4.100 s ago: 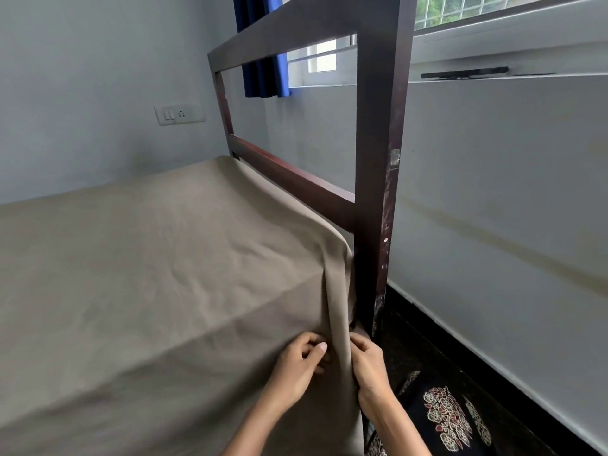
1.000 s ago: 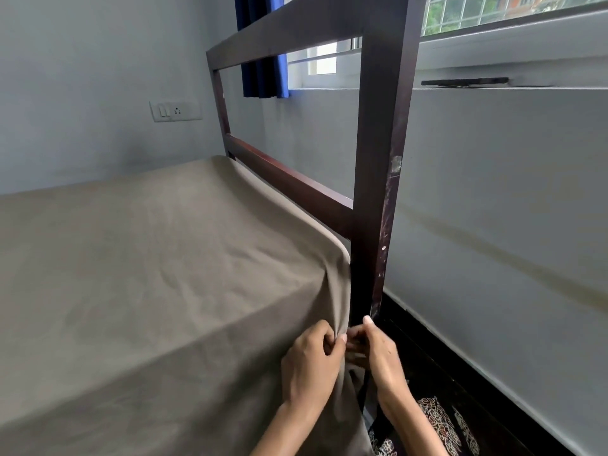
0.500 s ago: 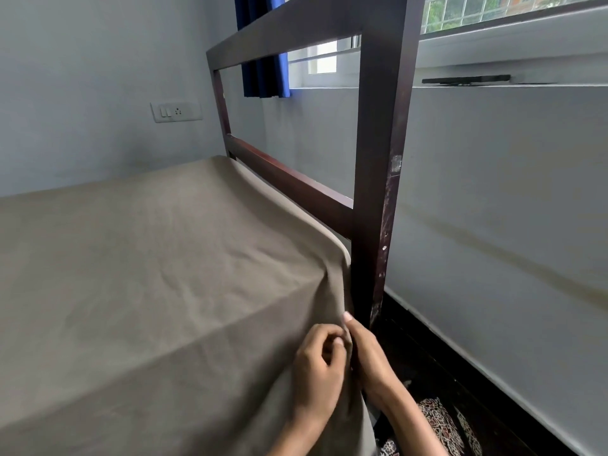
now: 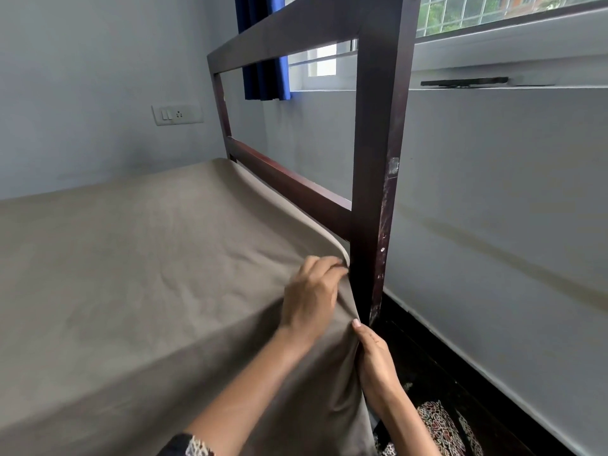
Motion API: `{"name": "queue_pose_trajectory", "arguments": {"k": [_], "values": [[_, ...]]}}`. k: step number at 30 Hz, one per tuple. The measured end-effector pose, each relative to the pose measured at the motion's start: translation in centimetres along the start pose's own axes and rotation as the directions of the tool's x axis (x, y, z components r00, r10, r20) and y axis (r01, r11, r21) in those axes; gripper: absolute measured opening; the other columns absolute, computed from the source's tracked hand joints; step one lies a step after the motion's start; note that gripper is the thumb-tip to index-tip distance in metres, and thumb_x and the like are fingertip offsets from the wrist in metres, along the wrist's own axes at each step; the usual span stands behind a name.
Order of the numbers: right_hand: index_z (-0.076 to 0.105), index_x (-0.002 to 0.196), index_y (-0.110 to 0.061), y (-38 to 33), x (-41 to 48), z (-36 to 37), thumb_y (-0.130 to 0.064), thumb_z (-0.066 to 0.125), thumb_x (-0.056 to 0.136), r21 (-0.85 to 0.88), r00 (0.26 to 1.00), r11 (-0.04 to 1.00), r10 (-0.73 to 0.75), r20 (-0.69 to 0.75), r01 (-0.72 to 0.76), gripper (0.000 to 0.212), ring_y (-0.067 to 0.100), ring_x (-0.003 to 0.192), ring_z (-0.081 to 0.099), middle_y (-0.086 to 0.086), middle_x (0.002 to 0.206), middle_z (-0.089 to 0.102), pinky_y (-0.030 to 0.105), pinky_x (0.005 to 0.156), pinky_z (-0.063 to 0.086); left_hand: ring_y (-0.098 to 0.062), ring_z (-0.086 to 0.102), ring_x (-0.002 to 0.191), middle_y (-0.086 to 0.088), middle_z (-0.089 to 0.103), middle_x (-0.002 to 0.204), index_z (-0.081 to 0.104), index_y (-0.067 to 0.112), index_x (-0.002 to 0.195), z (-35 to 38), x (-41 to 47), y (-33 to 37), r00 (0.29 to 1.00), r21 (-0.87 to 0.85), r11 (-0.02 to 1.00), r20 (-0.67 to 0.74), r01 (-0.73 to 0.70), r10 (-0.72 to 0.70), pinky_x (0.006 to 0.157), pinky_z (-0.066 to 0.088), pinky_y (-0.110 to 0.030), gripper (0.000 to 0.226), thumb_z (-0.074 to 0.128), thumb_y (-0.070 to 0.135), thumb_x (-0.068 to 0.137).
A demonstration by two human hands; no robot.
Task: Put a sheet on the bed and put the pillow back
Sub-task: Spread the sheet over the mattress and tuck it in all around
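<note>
1. Both hands are on the sheet [image 4: 148,258] at the mattress corner, right of centre in the frame; the left hand [image 4: 312,291] sits on top of the corner with its fingers curled, and I read it as pinching the cloth just beside the dark wooden post [image 4: 378,159]; the right hand [image 4: 375,360] is lower, thumb pointing up along the hanging fold, fingers hidden behind it, so I take it to be gripping that fold.
2. They are apart, one above the other, not touching; the left forearm climbs from the bottom centre with a patterned sleeve [image 4: 190,445] at the edge; the right forearm rises from the lower right.
3. I see the sheet covering the mattress across the left and centre, lightly creased; its corner drapes down at lower centre.
4. My judgement of the step: neatening and tucking this corner by the post; the spreading looks nearly finished on this side.
5. Next I would want the lower hand to draw the fold taut downward while the upper one eases slack toward the post; the space there looks tight, so flat fingers suit it.
6. No pillow is in view; putting it back is not yet done.
</note>
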State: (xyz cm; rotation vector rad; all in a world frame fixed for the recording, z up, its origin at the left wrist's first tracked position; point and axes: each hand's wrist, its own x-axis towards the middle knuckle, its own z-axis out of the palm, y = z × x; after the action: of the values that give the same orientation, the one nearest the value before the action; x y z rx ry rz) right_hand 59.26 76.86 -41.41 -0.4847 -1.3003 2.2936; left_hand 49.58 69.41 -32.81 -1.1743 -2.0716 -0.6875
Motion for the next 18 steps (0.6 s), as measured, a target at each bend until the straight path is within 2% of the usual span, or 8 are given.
{"name": "queue_pose_trajectory", "arguments": {"k": [1,2,4,6,9,11,15,18], "values": [[0.060,0.099,0.015,0.1,0.0,0.0,-0.041,0.067,0.076,0.000,1.000,1.000,0.005,-0.003,-0.005,0.061,0.032,0.102,0.061,0.029,0.107,0.064,0.045,0.100,0.040,-0.021,0.061,0.087,0.006,0.067,0.097,0.072,0.022,0.096,-0.1,1.2,-0.4,0.998,0.064,0.998,0.062,-0.018,0.014,0.068,0.051,-0.029,0.029,0.047,0.015,0.083],[0.060,0.097,0.014,0.2,0.1,-0.1,-0.045,0.069,0.075,-0.003,1.000,1.000,0.008,0.001,-0.008,0.064,0.032,0.102,0.061,0.028,0.105,0.066,0.045,0.100,0.041,-0.024,0.059,0.092,0.004,0.066,0.099,0.071,0.023,0.101,-0.3,2.6,-1.0,0.984,0.132,0.991,0.178,-0.032,0.008,0.072,0.050,-0.032,0.026,0.050,0.016,0.085],[0.055,0.096,0.016,0.5,0.2,-0.3,-0.058,0.076,0.063,-0.018,1.000,1.000,0.005,0.011,-0.004,0.084,0.029,0.098,0.059,0.027,0.102,0.065,0.043,0.096,0.041,-0.024,0.051,0.107,0.000,0.058,0.111,0.066,0.025,0.111,-0.6,5.2,-2.5,0.893,0.129,0.991,0.449,-0.023,-0.038,0.086,0.045,-0.035,0.024,0.055,0.023,0.090],[0.054,0.096,0.016,0.7,0.4,-0.5,-0.058,0.075,0.063,-0.038,1.000,0.999,0.006,0.002,-0.005,0.084,0.027,0.096,0.058,0.030,0.106,0.064,0.042,0.093,0.041,-0.021,0.048,0.111,0.001,0.057,0.114,0.067,0.025,0.107,-0.9,6.9,-3.4,0.804,0.073,0.996,0.595,-0.046,-0.007,0.089,0.040,-0.032,0.020,0.059,0.028,0.088],[0.054,0.096,0.016,0.9,0.7,-0.7,-0.048,0.066,0.076,-0.072,1.000,0.997,0.018,-0.018,-0.019,0.068,0.025,0.093,0.056,0.026,0.100,0.065,0.039,0.088,0.041,-0.019,0.047,0.114,0.002,0.057,0.116,0.067,0.022,0.105,-0.6,8.2,-3.5,0.781,0.099,0.974,0.616,-0.202,0.099,0.088,0.037,-0.032,0.020,0.055,0.029,0.091],[0.063,0.091,0.007,1.1,0.9,-0.9,-0.041,0.063,0.084,-0.085,0.999,0.996,0.032,-0.013,-0.033,0.048,0.025,0.091,0.056,0.020,0.095,0.065,0.039,0.087,0.042,-0.021,0.046,0.115,0.002,0.056,0.121,0.067,0.022,0.107,-0.2,8.5,-3.3,0.782,0.101,0.971,0.613,-0.217,0.111,0.089,0.038,-0.034,0.022,0.051,0.027,0.092],[0.065,0.096,0.004,1.9,1.4,-1.3,-0.027,0.055,0.094,-0.095,0.998,0.994,0.058,-0.031,-0.061,0.033,0.026,0.089,0.059,0.020,0.095,0.067,0.040,0.089,0.044,-0.028,0.039,0.120,-0.004,0.046,0.131,0.060,0.018,0.116,1.3,7.6,-3.1,0.778,0.132,0.988,0.628,-0.077,-0.023,0.095,0.033,-0.038,0.028,0.046,0.025,0.092],[0.064,0.089,0.003,2.6,1.6,-1.5,-0.024,0.054,0.095,-0.219,0.996,0.975,0.009,-0.092,-0.029,0.029,0.020,0.080,0.053,0.014,0.083,0.060,0.036,0.078,0.041,-0.030,0.040,0.118,-0.006,0.045,0.132,0.057,0.015,0.120,2.6,6.4,-2.7,0.815,0.152,0.986,0.563,0.062,-0.138,0.097,0.033,-0.039,0.032,0.046,0.026,0.092]]}}
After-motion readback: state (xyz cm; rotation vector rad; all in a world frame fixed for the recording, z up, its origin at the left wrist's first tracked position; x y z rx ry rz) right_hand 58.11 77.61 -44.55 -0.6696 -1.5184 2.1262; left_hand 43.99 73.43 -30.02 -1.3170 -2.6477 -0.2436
